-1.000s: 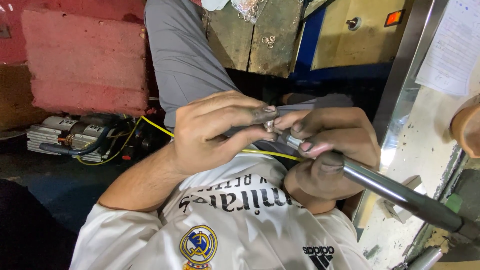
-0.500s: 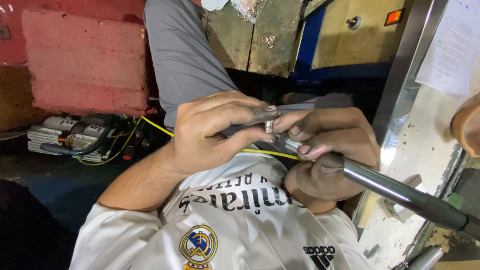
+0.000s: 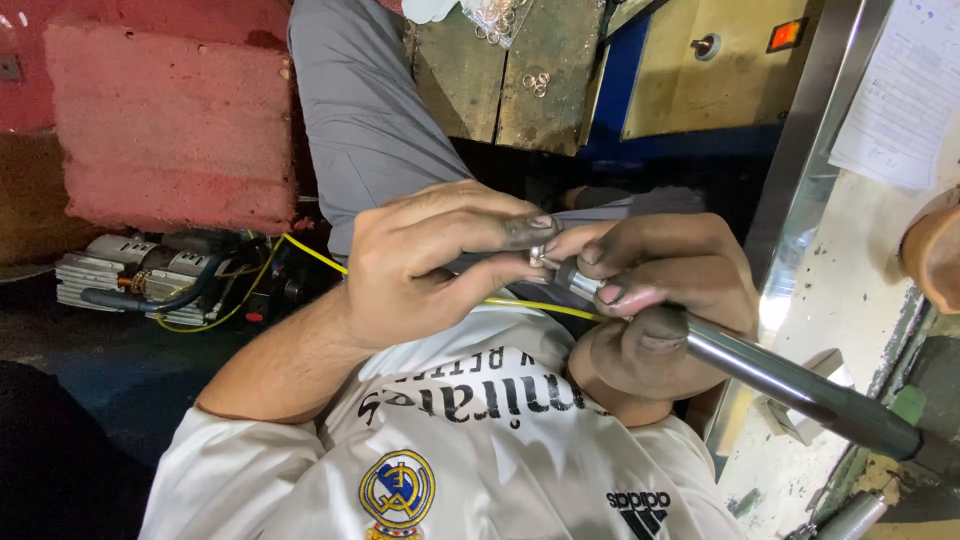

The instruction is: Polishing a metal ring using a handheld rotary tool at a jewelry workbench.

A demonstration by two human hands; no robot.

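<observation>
My left hand (image 3: pixel 430 265) pinches a small silver ring (image 3: pixel 537 256) between thumb and forefinger at the thin end of a tapered steel rod (image 3: pixel 790 385). My right hand (image 3: pixel 655 300) is wrapped around that rod, with its fingertips touching the ring from the other side. The rod runs down to the lower right, where its thick end is fixed near the bench. Both hands meet just above my white shirt (image 3: pixel 470 450). The rod's tip is hidden by the fingers.
A wooden bench block (image 3: pixel 510 70) with several loose small rings stands at the top. A grey trouser leg (image 3: pixel 370 110), a red block (image 3: pixel 170 120) and a motor unit (image 3: pixel 140 275) with a yellow wire lie left. Part of another person's arm (image 3: pixel 930 255) shows at the right edge.
</observation>
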